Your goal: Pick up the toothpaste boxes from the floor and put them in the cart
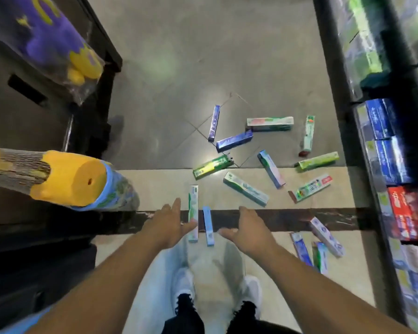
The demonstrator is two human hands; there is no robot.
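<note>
Several toothpaste boxes lie scattered on the shop floor. Nearest me are a white and green box (193, 210) and a thin blue box (208, 225), lying side by side between my hands. My left hand (170, 224) reaches down with straight fingers just left of the white and green box. My right hand (246, 231) is stretched out with relaxed fingers to the right of the blue box. Neither hand holds anything. Further out lie a dark blue box (234, 140), a green and yellow box (211, 167) and others. No cart is identifiable.
A shelf unit with stacked toothpaste packs (391, 150) runs along the right. On the left stands a dark unit holding a yellow wrapped bundle (68, 179) and a purple and yellow bag (51, 42). My white shoes (184, 283) stand below on the tiled floor.
</note>
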